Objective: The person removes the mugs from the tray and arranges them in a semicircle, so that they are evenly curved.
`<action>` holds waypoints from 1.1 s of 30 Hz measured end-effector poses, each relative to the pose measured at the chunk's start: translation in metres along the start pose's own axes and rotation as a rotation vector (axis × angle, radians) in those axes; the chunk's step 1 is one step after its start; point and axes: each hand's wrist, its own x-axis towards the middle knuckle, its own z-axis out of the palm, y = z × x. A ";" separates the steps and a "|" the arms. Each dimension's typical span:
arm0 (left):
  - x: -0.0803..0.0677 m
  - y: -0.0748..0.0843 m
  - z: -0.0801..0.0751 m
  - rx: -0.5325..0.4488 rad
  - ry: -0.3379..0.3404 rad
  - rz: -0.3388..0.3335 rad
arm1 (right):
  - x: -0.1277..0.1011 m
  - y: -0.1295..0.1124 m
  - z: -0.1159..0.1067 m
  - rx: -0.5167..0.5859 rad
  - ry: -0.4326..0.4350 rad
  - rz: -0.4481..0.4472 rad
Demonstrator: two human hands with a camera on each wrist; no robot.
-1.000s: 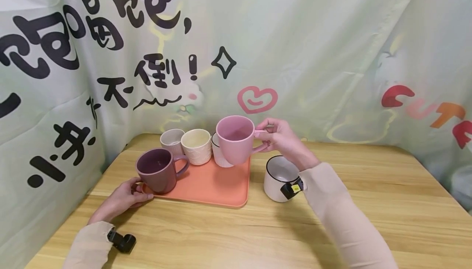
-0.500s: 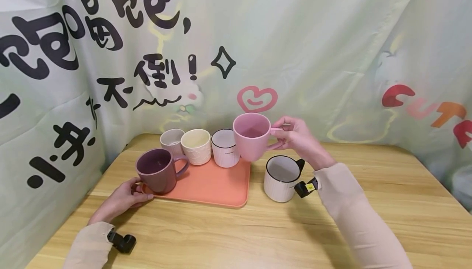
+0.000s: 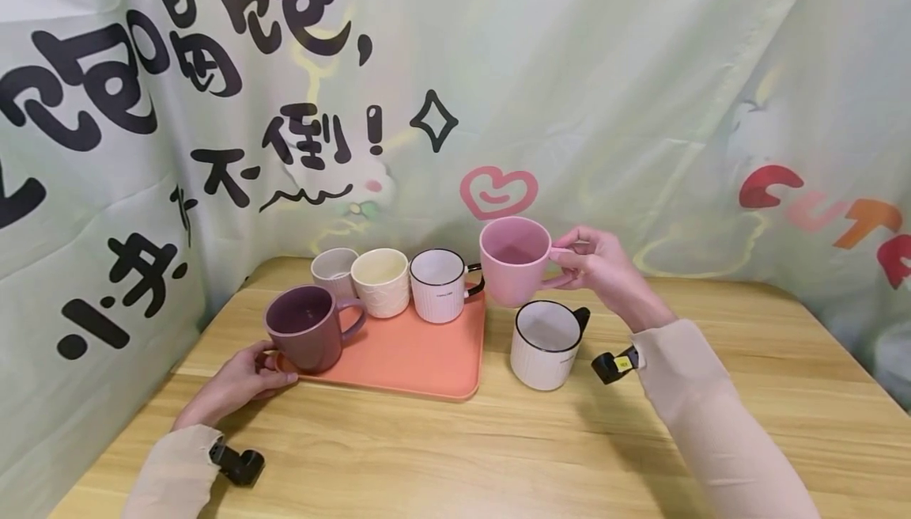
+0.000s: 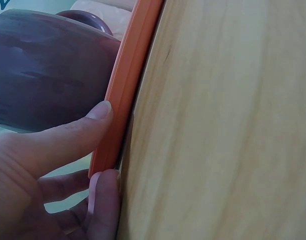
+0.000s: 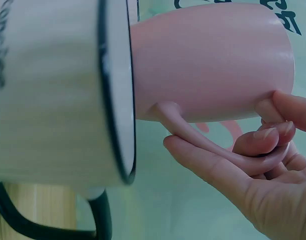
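My right hand [image 3: 601,266] holds a pink mug [image 3: 514,266] by its handle, upright in the air beyond the tray's right edge. In the right wrist view, fingers curl through the pink mug's handle [image 5: 223,155]. With thumb and fingers, my left hand [image 3: 245,373] grips the front left corner of the orange tray [image 3: 406,357]; its thumb lies on the tray rim [image 4: 128,75] in the left wrist view. A plum mug [image 3: 306,337] stands on the tray right beside that hand. On the table, a white black-rimmed mug [image 3: 541,353] stands below the pink one.
Along the tray's back stand a grey cup [image 3: 333,270], a cream cup [image 3: 380,289] and another white mug [image 3: 436,297] with a black rim and handle. All rests on a wooden table [image 3: 398,456], with a printed curtain [image 3: 605,92] hanging close behind it.
My right hand has carried the pink mug rightward, from over the tray to beyond its right edge, uncovering the white mug at the back. The left hand keeps its place on the tray.
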 end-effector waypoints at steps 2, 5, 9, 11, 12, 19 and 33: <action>0.000 0.000 0.000 -0.009 0.000 -0.003 | -0.001 0.001 -0.002 -0.003 0.008 0.001; 0.000 0.000 0.000 -0.011 0.003 -0.007 | -0.002 0.002 -0.005 -0.016 0.019 0.000; 0.000 0.000 0.000 -0.016 0.003 -0.007 | -0.004 0.006 -0.011 -0.027 0.033 -0.001; 0.000 0.000 0.000 -0.020 0.002 -0.003 | -0.004 0.007 -0.013 -0.017 0.041 -0.001; 0.000 0.000 0.000 -0.023 0.002 0.000 | -0.004 0.009 -0.015 -0.011 0.043 -0.001; 0.000 -0.001 0.001 -0.030 0.002 0.003 | -0.005 0.018 -0.022 0.006 0.059 0.013; 0.000 -0.001 0.000 -0.023 -0.002 -0.005 | -0.012 0.037 -0.038 0.025 0.110 0.038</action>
